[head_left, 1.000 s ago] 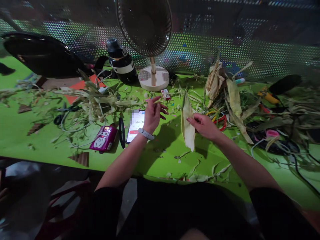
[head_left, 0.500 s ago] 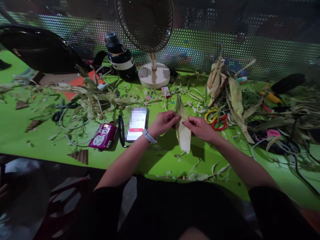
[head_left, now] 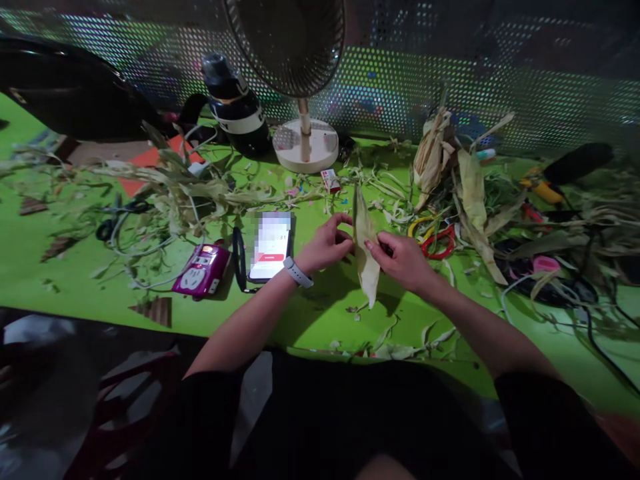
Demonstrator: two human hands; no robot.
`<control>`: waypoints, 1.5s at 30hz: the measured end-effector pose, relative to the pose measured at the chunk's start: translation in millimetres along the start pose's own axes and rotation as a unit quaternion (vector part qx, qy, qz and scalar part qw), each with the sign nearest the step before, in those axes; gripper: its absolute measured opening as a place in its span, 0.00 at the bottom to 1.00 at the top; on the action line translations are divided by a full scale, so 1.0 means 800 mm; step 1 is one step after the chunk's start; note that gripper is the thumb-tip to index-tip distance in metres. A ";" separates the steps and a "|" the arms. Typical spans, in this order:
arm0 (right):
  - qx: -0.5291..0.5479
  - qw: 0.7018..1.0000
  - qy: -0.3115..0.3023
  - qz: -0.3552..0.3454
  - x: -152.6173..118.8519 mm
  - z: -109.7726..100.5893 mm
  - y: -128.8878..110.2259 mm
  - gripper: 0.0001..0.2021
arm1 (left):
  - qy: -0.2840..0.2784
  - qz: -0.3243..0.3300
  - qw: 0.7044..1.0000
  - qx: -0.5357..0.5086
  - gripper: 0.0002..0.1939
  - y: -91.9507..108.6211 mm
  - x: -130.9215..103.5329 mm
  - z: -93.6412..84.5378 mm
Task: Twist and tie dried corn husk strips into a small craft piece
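Observation:
A long pale corn husk hangs roughly upright over the green table, its pointed tip up. My right hand pinches its right edge between thumb and fingers. At the husk's left edge is my left hand, wearing a pale wristband, with its thumb and fingers curved apart. Its fingertips come close to the husk; whether they touch it I cannot tell. Bundled husks stand at the back right, near red-handled scissors.
On the green table lie a lit phone, a purple socket block and many husk scraps. A fan and a dark bottle stand behind. Cables and a black object are at the right.
My left thumb and fingers have parted and come off the husk's face. The husk has turned slightly and looks narrower, still in my right hand. The view has shifted a little.

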State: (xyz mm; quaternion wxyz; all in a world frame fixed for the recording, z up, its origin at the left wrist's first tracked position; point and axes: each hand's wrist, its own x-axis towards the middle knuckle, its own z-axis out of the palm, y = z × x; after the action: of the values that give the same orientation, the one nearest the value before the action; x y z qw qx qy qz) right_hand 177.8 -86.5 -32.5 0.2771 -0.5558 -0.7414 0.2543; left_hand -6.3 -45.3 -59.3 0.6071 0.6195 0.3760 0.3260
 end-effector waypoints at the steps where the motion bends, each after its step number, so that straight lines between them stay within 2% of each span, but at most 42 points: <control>1: -0.016 1.000 0.020 -0.005 -0.001 -0.001 -0.002 0.19 | 0.001 0.002 1.000 -0.010 0.18 0.001 -0.001 0.002; 3: -0.023 0.999 0.035 0.000 -0.002 -0.003 -0.004 0.18 | -0.007 0.014 1.000 -0.003 0.17 0.004 -0.003 0.004; 6: -0.011 1.000 0.011 0.003 0.000 -0.003 -0.001 0.18 | -0.040 0.027 0.999 0.025 0.21 0.003 -0.002 0.006; 9: 0.001 1.000 -0.010 -0.003 0.003 -0.004 0.004 0.18 | -0.076 -0.008 0.997 -0.004 0.22 0.002 0.000 0.001; 13: 0.058 0.997 -0.034 0.023 0.005 -0.005 0.006 0.18 | -0.082 -0.026 0.996 -0.022 0.23 0.007 -0.001 -0.010; 17: 0.090 0.993 -0.057 0.042 0.003 -0.003 0.005 0.19 | -0.073 -0.001 0.992 0.103 0.20 0.014 -0.004 -0.013; 20: 0.070 0.997 -0.024 0.032 0.003 -0.007 0.004 0.20 | -0.034 0.013 0.984 0.172 0.14 0.015 -0.004 -0.015; 22: 0.046 0.998 0.021 0.023 0.004 -0.011 0.005 0.20 | 0.003 0.019 0.988 0.154 0.08 0.015 -0.004 -0.016; 24: 0.023 0.998 0.051 0.011 0.005 -0.014 0.005 0.20 | 0.018 0.026 0.995 0.099 0.07 0.014 -0.003 -0.014; 27: 0.015 0.999 0.046 -0.010 0.004 -0.013 0.005 0.19 | -0.016 0.027 0.999 0.044 0.21 0.011 -0.004 -0.004; 29: 0.022 0.999 0.038 -0.016 0.003 -0.010 0.005 0.19 | -0.043 -0.003 0.999 0.030 0.29 0.007 -0.003 0.005; 34: 0.080 0.996 0.013 0.024 0.006 -0.011 0.008 0.18 | -0.080 -0.052 0.995 -0.039 0.37 0.003 -0.002 0.006; 40: 0.212 0.973 -0.022 0.085 0.013 -0.015 0.016 0.17 | -0.114 -0.043 0.990 -0.074 0.33 0.007 0.000 -0.008; 45: 0.239 0.965 -0.020 0.106 0.015 -0.014 0.018 0.19 | -0.087 0.000 0.991 -0.102 0.24 -0.006 0.002 -0.005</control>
State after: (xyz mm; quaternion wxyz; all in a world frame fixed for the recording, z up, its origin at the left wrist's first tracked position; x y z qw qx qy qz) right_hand 192.9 -70.5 -32.6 0.3584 -0.5437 -0.6009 0.4636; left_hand -9.3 -41.7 -63.9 0.6976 0.5803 0.2866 0.3072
